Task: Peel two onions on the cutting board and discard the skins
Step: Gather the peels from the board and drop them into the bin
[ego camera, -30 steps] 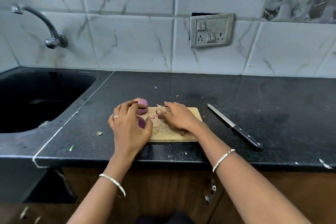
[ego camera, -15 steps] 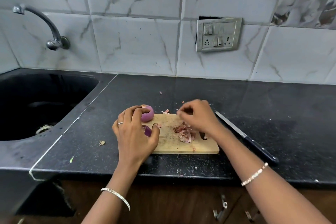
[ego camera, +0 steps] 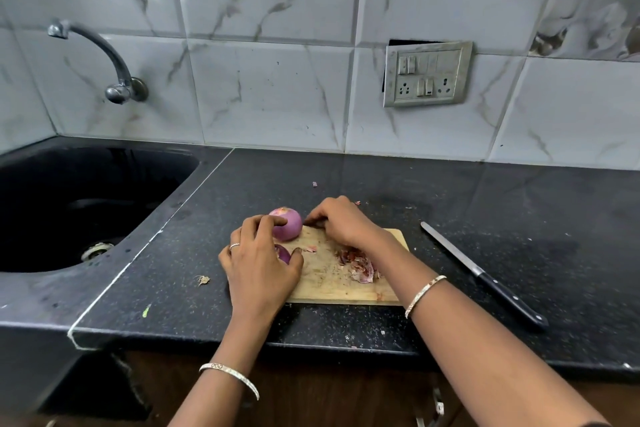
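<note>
A wooden cutting board (ego camera: 332, 288) lies on the black counter. One peeled purple onion (ego camera: 289, 222) stands at the board's far left corner. A second purple onion (ego camera: 283, 255) shows partly under my left hand (ego camera: 259, 263), whose fingers curl round it while the fingertips touch the first onion. My right hand (ego camera: 341, 222) is at the board's far edge just right of the first onion, fingertips pinched on small skin scraps. A pile of reddish onion skins (ego camera: 356, 262) lies on the board beside my right forearm.
A black-handled knife (ego camera: 481, 274) lies on the counter right of the board. A black sink (ego camera: 79, 204) with a tap (ego camera: 104, 59) is to the left. Small skin bits (ego camera: 202, 279) are scattered on the counter. A switch plate (ego camera: 427, 74) hangs on the tiled wall.
My right hand has moved from the middle of the board to its far edge and then left toward the onion, uncovering the skin pile. My left hand stays on the onions.
</note>
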The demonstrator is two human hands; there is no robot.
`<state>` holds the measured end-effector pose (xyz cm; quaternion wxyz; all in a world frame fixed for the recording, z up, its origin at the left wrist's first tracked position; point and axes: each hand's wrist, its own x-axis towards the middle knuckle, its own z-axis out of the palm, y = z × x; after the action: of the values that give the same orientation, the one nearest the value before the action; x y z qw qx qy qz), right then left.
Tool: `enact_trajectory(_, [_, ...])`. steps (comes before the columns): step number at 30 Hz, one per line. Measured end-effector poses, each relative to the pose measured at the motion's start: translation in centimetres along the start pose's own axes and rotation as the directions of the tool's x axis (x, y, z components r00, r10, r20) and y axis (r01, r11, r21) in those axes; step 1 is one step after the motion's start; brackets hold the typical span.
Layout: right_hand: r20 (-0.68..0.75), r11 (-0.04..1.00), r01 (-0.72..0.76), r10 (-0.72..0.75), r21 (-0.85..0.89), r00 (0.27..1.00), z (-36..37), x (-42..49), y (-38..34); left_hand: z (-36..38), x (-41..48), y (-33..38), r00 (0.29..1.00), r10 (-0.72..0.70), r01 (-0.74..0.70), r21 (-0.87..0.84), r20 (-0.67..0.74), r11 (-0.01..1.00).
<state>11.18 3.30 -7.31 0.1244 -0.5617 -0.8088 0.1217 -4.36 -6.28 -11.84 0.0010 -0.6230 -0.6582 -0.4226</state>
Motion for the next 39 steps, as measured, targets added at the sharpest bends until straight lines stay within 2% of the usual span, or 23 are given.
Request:
enact_trajectory(4, [-0.063,1.0,0.008,-0.009,-0.009,0.998,-0.7,-1.6,2.1,0.0,0.1,0.0,1.0,-0.009,0.009,0.014,-0.01,1.0])
enact_trajectory(8, [-0.081,0.998,-0.057,0.054,-0.04,0.995,-2.3,-3.5,5.0,-0.1,0.1,0.3,0.998,0.045,-0.043,0.069,-0.034,0.997])
enact_trajectory(11, [-0.094,0.988,-0.131,0.123,-0.087,0.988,-3.4,-4.7,6.9,-0.4,-0.6,0.9,0.956,0.24,-0.226,0.096,-0.166,0.969])
enact_trajectory(14, [-0.07,0.979,-0.165,0.158,-0.12,0.985,-4.2,-5.9,7.8,-0.4,-1.5,1.9,0.835,0.501,-0.476,0.159,-0.227,0.865])
enact_trajectory(17, [-0.07,0.968,-0.193,0.184,-0.161,0.98,-4.8,-6.7,8.1,-0.2,-2.3,3.1,0.795,0.573,-0.562,0.118,-0.199,0.819])
enact_trajectory(20, [-0.108,0.959,-0.248,0.234,-0.14,0.966,-5.2,-6.8,8.5,-0.3,-2.7,4.7,0.852,0.517,-0.518,0.001,-0.081,0.855])
enact_trajectory(23, [-0.132,0.944,-0.296,0.278,-0.145,0.951,-5.5,-7.0,8.4,-0.4,-2.5,6.6,0.915,0.358,-0.352,-0.065,0.186,0.934])
enact_trajectory(26, [-0.178,0.928,-0.336,0.308,-0.159,0.935,-5.5,-8.1,8.2,0.4,-2.1,7.5,0.882,0.228,-0.272,0.051,0.413,0.961])
enact_trajectory(29, [-0.251,0.923,-0.378,0.35,-0.072,0.903,-5.7,-9.5,8.5,1.1,-2.0,7.9,0.82,0.112,-0.233,0.149,0.562,0.961])
enact_trajectory(32, [-0.274,0.932,-0.35,0.362,0.094,0.891,-6.5,-10.8,7.8,1.3,-2.2,8.0,0.785,0.053,-0.205,0.179,0.618,0.962])
enact_trajectory(35, [-0.157,0.954,-0.236,0.266,0.187,0.951,-6.3,-11.6,5.9,1.4,-2.5,8.1,0.785,0.079,-0.181,0.105,0.615,0.978])
enact_trajectory(37, [-0.118,0.96,-0.19,0.217,0.208,0.969,-5.5,-11.7,4.8,0.8,-2.5,8.2,0.802,0.105,-0.131,0.002,0.588,0.991])
enact_trajectory(39, [-0.184,0.96,-0.144,0.191,0.24,0.964,-5.0,-11.4,4.3,-0.1,-2.4,8.1,0.847,0.111,-0.084,-0.076,0.519,0.994])
